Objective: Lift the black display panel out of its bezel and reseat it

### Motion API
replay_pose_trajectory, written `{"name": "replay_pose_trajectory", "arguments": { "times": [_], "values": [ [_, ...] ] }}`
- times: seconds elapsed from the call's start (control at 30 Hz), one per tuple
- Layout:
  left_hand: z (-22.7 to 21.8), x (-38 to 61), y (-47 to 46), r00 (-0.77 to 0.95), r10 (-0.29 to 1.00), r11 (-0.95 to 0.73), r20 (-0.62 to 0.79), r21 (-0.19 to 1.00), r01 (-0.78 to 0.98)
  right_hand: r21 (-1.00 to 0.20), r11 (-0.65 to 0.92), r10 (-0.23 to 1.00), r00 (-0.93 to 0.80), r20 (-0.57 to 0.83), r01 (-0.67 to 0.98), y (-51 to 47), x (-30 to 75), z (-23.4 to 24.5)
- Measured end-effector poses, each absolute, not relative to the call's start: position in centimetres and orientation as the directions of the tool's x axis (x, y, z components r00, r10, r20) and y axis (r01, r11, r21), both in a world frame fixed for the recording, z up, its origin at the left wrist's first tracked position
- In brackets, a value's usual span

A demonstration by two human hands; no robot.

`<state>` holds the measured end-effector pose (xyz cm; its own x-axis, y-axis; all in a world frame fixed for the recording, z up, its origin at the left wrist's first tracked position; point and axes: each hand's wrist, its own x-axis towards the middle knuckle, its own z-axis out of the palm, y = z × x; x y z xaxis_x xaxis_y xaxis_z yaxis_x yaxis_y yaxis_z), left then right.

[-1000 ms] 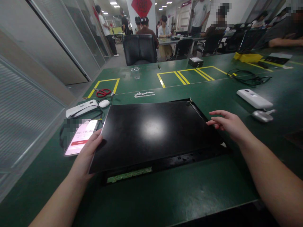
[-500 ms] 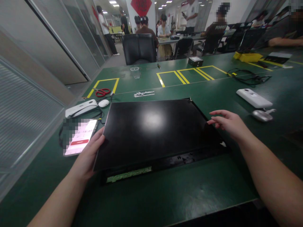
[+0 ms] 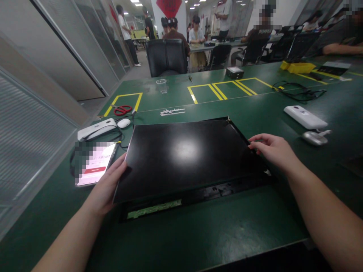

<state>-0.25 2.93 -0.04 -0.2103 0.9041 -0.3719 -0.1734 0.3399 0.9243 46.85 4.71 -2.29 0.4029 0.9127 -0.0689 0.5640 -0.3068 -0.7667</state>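
Note:
A flat black display panel [image 3: 161,166] lies across a black frame [image 3: 210,192], its left side raised and its right side down in the frame. My left hand [image 3: 109,185] is closed on the panel's left edge, thumb on top and the other fingers hidden beneath. At the right rim of the frame, my right hand [image 3: 270,149] is closed in a pinch. Whether its fingertips also touch the panel is hard to see. Along the front left of the frame, a green circuit board strip [image 3: 154,209] shows.
Left of the panel are a lit phone [image 3: 95,168], a white power bank [image 3: 96,129], a white mouse [image 3: 124,123] and red scissors [image 3: 123,110]. White scraps [image 3: 172,112] and a plastic cup [image 3: 162,86] are behind. Another white power bank [image 3: 304,117] lies right. People sit farther back.
My right hand has closed its fingers onto the right rim, where they were spread just before. The panel's left side has shifted slightly right with my left hand.

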Motion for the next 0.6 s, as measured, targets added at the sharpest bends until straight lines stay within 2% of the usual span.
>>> {"name": "replay_pose_trajectory", "arguments": {
  "times": [0.27, 0.6],
  "values": [
    [0.64, 0.6, 2.97, -0.141, 0.912, 0.342, -0.385, 0.904, -0.256, -0.678, -0.269, 0.928, 0.373, 0.008, 0.684, 4.61, 47.06, -2.62],
    [0.51, 0.67, 3.03, -0.146, 0.912, 0.335, -0.383, 0.902, -0.273, -0.632, -0.282, 0.933, 0.36, -0.005, 0.722, 4.18, 46.49, -1.9]
  ]
}}
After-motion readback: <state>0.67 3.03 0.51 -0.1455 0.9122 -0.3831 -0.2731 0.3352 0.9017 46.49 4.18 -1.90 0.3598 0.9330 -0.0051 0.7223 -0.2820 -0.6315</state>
